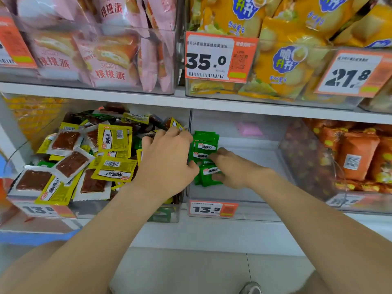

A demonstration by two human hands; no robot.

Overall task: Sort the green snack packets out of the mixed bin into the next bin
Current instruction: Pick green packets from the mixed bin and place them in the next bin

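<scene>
The mixed bin (pixel 118 211), a clear box on the lower shelf, is heaped with yellow packets (pixel 114 136) and clear-fronted packets (pixel 72 164) showing brown slabs. Just beside it on the right, the next bin (pixel 250 192) holds only a small pile of green packets (pixel 204 148) against its left wall — most of its floor is bare. A price tag (pixel 213 209) reading 13.5 hangs on its front.

The left hand (pixel 167 160) sits at the divider between the two bins, fingers curled and thumb touching the green pile; I cannot tell whether it grips anything. The right hand (pixel 233 168) is inside the next bin, pinching the nearest green packets between curled fingers and thumb.

Further right, a bin holds orange packets (pixel 356 158). On the shelf above, one bin carries pink packets (pixel 110 60), another yellow bags (pixel 286 66).
</scene>
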